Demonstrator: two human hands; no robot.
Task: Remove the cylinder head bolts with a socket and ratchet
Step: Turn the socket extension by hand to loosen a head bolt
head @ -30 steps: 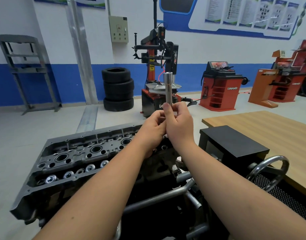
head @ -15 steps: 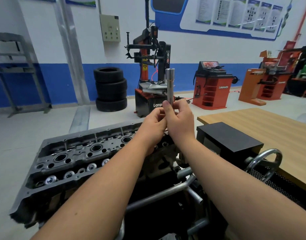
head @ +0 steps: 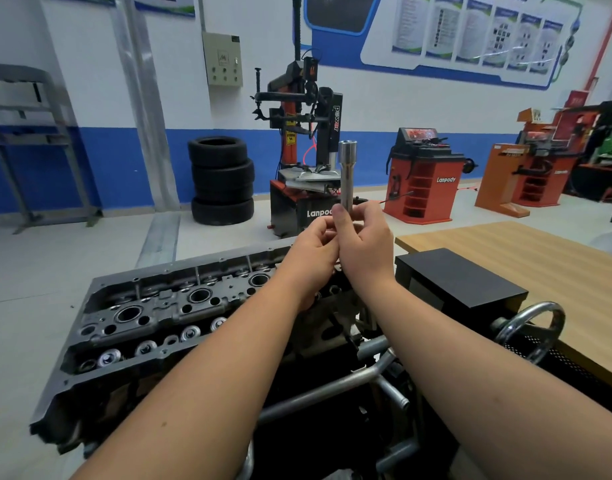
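head (head: 180, 306): on stand, left of hands, bolt holes up | left hand (head: 311, 247): fingers curled on socket's lower end | socket (head: 347, 174): upright, open end up, above head's right end | right hand (head: 365, 251): fingers and thumb curled round socket shaft | bench (head: 526, 251): far right

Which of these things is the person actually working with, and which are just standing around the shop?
In use: long socket, held upright by left hand and right hand; cylinder head.

Standing about: stacked tyres, tyre changer, black box, wooden table.
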